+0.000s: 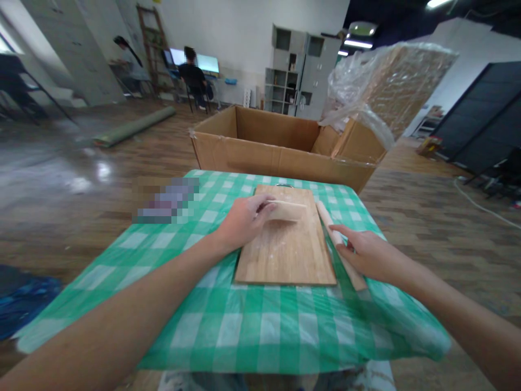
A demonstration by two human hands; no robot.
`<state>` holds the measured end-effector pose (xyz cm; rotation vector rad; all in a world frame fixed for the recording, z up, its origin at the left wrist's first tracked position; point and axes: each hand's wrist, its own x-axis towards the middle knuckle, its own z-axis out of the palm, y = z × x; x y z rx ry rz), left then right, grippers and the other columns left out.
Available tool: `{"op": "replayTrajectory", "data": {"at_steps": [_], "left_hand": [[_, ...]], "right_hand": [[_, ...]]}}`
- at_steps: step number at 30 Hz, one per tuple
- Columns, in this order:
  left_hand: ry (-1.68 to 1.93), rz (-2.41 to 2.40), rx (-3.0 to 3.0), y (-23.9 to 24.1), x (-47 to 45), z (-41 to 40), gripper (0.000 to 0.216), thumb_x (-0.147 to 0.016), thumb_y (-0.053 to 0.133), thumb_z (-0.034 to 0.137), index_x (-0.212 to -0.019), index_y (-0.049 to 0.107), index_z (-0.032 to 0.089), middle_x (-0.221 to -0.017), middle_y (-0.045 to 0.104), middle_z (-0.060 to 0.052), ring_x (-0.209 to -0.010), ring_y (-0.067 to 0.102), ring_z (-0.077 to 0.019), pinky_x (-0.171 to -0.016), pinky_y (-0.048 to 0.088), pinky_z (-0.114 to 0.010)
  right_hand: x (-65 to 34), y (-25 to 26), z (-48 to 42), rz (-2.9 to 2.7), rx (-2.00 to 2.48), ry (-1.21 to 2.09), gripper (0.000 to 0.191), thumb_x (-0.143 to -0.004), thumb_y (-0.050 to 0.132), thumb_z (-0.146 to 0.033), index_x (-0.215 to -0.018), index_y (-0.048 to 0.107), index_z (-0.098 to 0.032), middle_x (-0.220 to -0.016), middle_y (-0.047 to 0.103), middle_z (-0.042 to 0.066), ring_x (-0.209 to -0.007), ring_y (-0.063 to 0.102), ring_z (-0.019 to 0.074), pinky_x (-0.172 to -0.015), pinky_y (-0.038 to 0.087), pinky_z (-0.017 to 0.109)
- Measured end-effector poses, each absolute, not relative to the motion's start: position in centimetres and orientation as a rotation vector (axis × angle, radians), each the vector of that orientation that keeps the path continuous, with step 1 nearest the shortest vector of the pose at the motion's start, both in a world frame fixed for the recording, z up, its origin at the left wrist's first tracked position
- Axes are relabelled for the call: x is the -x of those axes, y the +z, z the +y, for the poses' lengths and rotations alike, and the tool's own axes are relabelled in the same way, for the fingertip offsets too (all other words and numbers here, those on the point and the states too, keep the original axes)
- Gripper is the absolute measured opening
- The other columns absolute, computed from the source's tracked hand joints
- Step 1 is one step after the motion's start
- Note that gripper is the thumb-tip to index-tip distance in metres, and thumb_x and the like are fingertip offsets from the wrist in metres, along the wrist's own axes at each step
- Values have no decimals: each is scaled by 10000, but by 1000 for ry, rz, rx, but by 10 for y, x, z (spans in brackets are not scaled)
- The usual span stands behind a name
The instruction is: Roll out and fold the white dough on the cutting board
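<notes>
My left hand (244, 220) is closed on one end of a flat, pale piece of what looks like dough (287, 211), held a little above the wooden cutting board (285, 260). The piece stretches to the right from my fingers and is slightly curved; the end inside my hand is hidden. At the board's right side lies a wooden rolling pin (353, 271), slanting along the edge. My right hand (364, 252) grips its middle between thumb and fingers. White specks like flour dust the board's surface.
A green checked cloth (191, 309) covers the table. Near its left edge is a blurred-out item (166, 201). Behind the table stands a large open cardboard box (260, 155) with a plastic-wrapped block (407, 87). Two people sit farther back; a rolled mat (134, 127) lies on the floor.
</notes>
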<state>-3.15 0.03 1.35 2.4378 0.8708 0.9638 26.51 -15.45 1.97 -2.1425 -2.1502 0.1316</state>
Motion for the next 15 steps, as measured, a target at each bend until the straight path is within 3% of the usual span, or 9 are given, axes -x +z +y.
{"op": "replayTrajectory", "data": {"at_steps": [3, 6, 10, 12, 15], "left_hand": [[1072, 824, -2062, 14, 27, 3, 295, -1018, 551, 447, -1039, 684, 184, -856, 700, -22, -747, 631, -161, -663, 486, -260], [1039, 720, -1715, 10, 22, 3, 330, -970, 621, 516, -1022, 658, 192, -829, 648, -2, -691, 596, -135, -571, 477, -221], [961, 655, -1356, 4, 13, -1, 368, -919, 693, 538, -1018, 622, 190, -819, 654, 0, -629, 608, -122, -527, 507, -217], [904, 644, -1231, 2, 11, -4, 362, -910, 717, 502, -1052, 619, 184, -866, 696, -28, -660, 658, -143, -546, 548, -245], [803, 628, -1147, 1, 11, -9, 398, -871, 775, 397, -1163, 618, 176, -991, 751, -80, -762, 729, -186, -612, 608, -299]], "right_hand": [[-248, 33, -137, -2099, 2057, 15, 497, -1024, 468, -499, -1344, 674, -179, -939, 774, 134, -872, 724, 334, -782, 532, 451], [-220, 41, -106, -1917, 1713, 80, 577, -968, 575, -594, -1328, 664, -152, -1196, 739, 171, -1033, 690, 321, -892, 538, 456], [-182, 33, -66, -1673, 1322, 814, 502, -940, 592, -624, -1059, 736, -158, -933, 773, 88, -757, 691, 213, -648, 562, 325], [-169, 23, -56, -1467, 1344, 888, 469, -914, 627, -616, -963, 723, -160, -806, 749, 61, -632, 659, 184, -511, 519, 279], [-162, 10, -56, -1254, 1450, 931, 485, -939, 556, -646, -975, 690, -181, -667, 689, 23, -424, 543, 147, -313, 387, 248]]}}
